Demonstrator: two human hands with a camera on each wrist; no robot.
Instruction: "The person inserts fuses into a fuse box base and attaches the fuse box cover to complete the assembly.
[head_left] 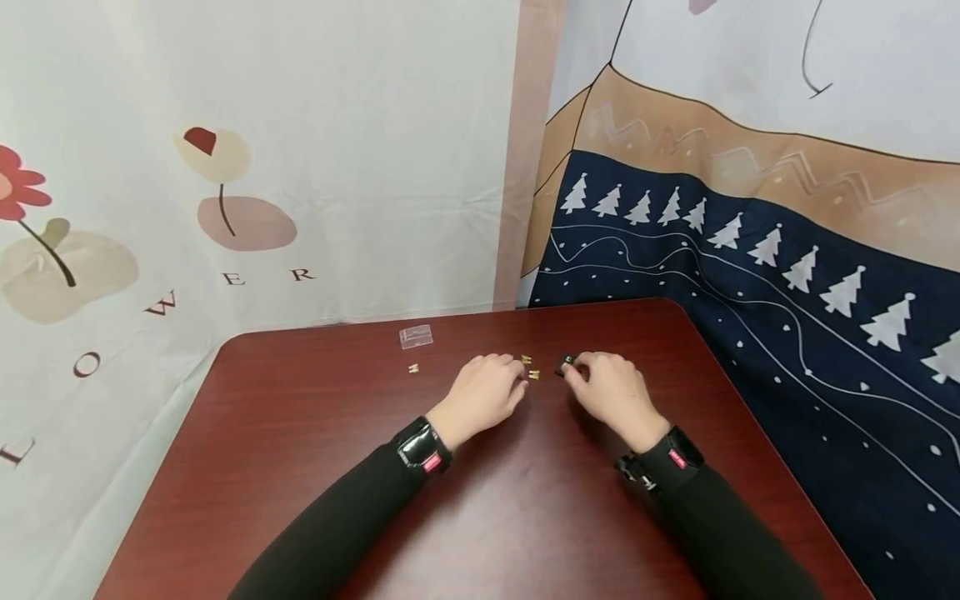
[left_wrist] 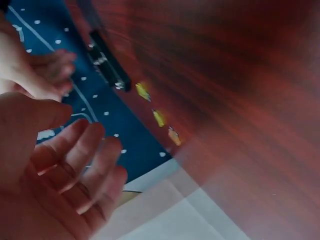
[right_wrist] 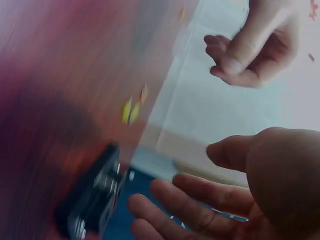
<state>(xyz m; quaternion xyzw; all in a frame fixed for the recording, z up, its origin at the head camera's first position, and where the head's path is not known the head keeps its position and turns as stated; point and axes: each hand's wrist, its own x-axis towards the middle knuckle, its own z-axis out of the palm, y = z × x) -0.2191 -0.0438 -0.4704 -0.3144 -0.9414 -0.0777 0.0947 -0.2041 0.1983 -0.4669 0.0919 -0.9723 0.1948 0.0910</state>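
In the head view, a small black block (head_left: 566,363) lies by the fingertips of my right hand (head_left: 613,396). The right wrist view shows metal bits on the block (right_wrist: 92,192), with my right hand (right_wrist: 200,210) beside it, fingers apart and holding nothing. My left hand (head_left: 483,390) hovers left of two small yellow pieces (head_left: 534,375), its fingers loosely bent around nothing in the left wrist view. From there, the small yellow pieces (left_wrist: 158,117) and an orange-looking one (left_wrist: 174,136) line up past the black block (left_wrist: 107,62). Blur hides their exact kind.
A clear plastic case (head_left: 416,337) lies near the far edge of the dark red table (head_left: 510,517). Another small yellowish piece (head_left: 413,368) sits just in front of it. Printed cloths (head_left: 375,183) hang behind the table and along its right side.
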